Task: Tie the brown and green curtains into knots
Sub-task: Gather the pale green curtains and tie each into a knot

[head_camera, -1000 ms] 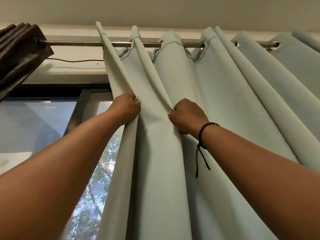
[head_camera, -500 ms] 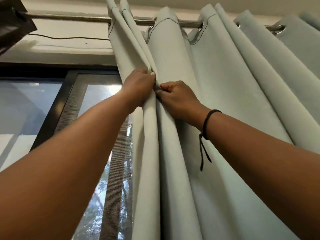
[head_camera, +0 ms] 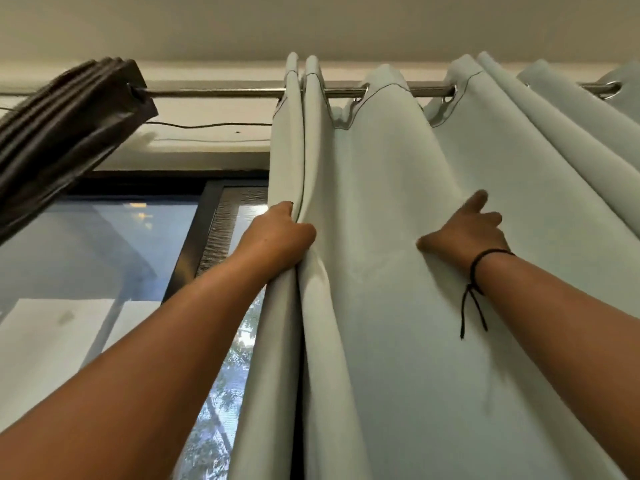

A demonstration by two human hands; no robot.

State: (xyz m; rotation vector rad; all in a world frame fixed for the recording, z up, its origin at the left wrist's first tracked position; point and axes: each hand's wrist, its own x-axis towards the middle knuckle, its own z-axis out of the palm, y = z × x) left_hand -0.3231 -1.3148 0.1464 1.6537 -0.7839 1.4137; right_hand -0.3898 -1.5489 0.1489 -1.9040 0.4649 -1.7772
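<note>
The pale green curtain (head_camera: 398,306) hangs from a metal rod (head_camera: 221,93) and fills the middle and right of the view. My left hand (head_camera: 280,237) grips the two leftmost folds of it, bunched together. My right hand (head_camera: 464,230) reaches to a fold further right, thumb out and fingers spread against the cloth; a black cord sits on that wrist. The brown curtain (head_camera: 65,126) is gathered in tight pleats at the rod's left end, away from both hands.
A dark-framed window (head_camera: 187,244) with a mesh panel sits behind the curtains, with trees outside. A thin wire (head_camera: 207,125) runs along the wall under the rod. The ceiling is close above.
My right hand let go of the fold beside my left hand and moved right, spreading onto another fold. My left hand now grips the bunched folds alone. The view tilted upward.
</note>
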